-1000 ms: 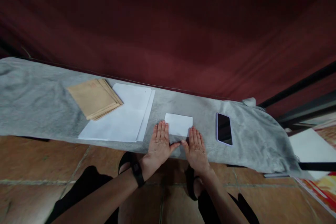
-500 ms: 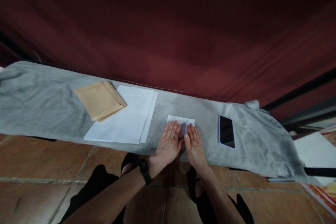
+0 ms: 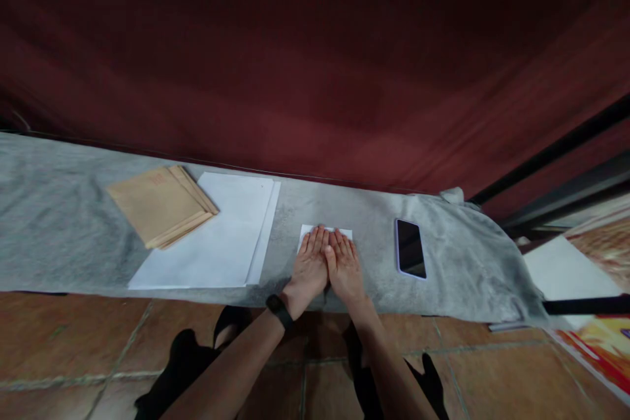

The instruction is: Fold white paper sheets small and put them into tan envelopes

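A small piece of white paper (image 3: 306,229), seemingly folded, lies on the grey cloth. My left hand (image 3: 311,266) rests flat on it with fingers stretched forward. Beside it my right hand (image 3: 345,268) presses on the paper too, palm down and fingers out, its thumb touching the left hand. Most of the paper is hidden beneath both hands; only its far edge and corners show. Neither hand grasps anything.
Brown envelopes (image 3: 160,203) lie stacked partly over large white sheets (image 3: 216,243) to the left. A phone (image 3: 410,248) in a pale purple case lies to the right. Grey cloth (image 3: 359,207) covers the narrow bench; a dark red curtain (image 3: 295,79) hangs behind it.
My hands have moved closer together over the paper, closing the gap between them. The whole view has shifted a little, so the sheets, envelopes and phone appear further left.
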Demonstrator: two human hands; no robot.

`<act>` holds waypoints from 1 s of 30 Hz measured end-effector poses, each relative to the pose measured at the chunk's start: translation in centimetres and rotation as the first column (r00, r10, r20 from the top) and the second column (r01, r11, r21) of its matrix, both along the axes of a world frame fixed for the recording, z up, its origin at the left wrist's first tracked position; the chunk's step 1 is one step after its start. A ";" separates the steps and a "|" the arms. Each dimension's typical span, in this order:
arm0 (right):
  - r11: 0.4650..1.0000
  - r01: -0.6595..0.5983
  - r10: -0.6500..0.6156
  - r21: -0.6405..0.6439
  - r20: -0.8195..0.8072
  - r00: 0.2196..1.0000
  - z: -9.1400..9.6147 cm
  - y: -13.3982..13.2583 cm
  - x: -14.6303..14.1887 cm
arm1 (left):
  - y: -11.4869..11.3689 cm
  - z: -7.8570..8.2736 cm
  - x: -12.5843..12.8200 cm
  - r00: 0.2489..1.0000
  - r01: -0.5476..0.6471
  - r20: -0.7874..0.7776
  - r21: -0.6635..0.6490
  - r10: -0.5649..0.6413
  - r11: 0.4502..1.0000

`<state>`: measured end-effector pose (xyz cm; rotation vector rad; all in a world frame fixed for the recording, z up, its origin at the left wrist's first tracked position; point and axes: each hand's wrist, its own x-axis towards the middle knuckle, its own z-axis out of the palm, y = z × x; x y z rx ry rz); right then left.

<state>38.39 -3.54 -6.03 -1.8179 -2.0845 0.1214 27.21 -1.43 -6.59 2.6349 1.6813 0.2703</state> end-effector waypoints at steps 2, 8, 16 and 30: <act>1.000 0.015 -0.016 0.014 0.019 1.000 -0.1 0.2 0.1 | 0.1 0.3 -0.1 1.000 -0.017 -0.007 0.007 0.017 1.000; 0.995 0.054 -0.057 0.085 0.039 0.998 -0.5 0.6 0.3 | 0.4 0.5 -0.9 0.997 -0.080 -0.003 0.024 0.080 0.997; 0.989 0.114 -0.123 0.091 0.102 0.987 -1.2 0.6 1.4 | 0.5 -0.2 -2.4 0.987 -0.151 0.059 0.066 0.147 0.986; 0.978 0.141 -0.156 0.155 0.089 0.984 -1.7 -0.2 3.0 | -0.2 -0.4 -3.8 0.969 -0.235 0.101 0.092 0.226 0.968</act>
